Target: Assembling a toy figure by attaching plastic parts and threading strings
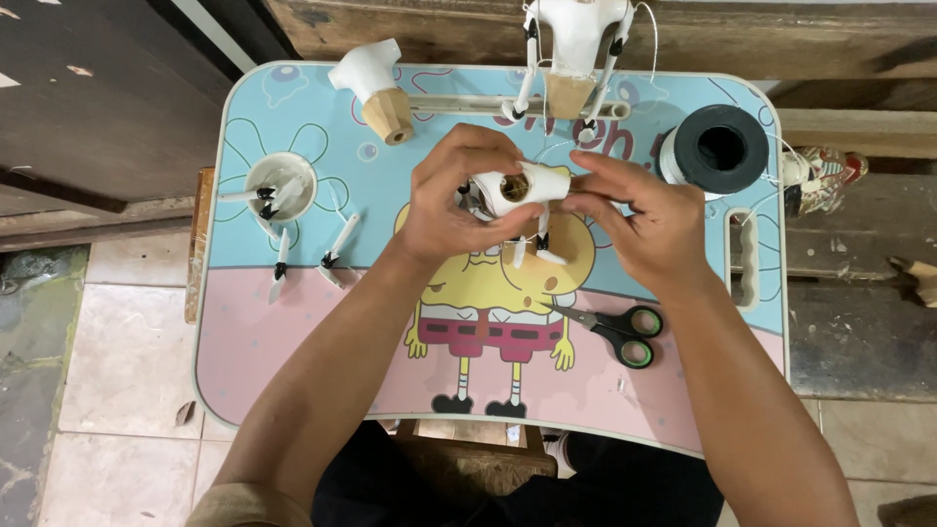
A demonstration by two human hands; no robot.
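hands grip white puppet torso, perhaps tying thread.

The small white cloth-wrapped body with a round wooden core is held horizontally above the worktop, its open end facing the camera and showing the brown core. The left-hand fingers wrap its left side; the right-hand fingers pinch its right end. Thin white stick limbs with black joints hang below the fingers, pointing downward. Black-tipped parts project at the left, between the left-hand fingers.
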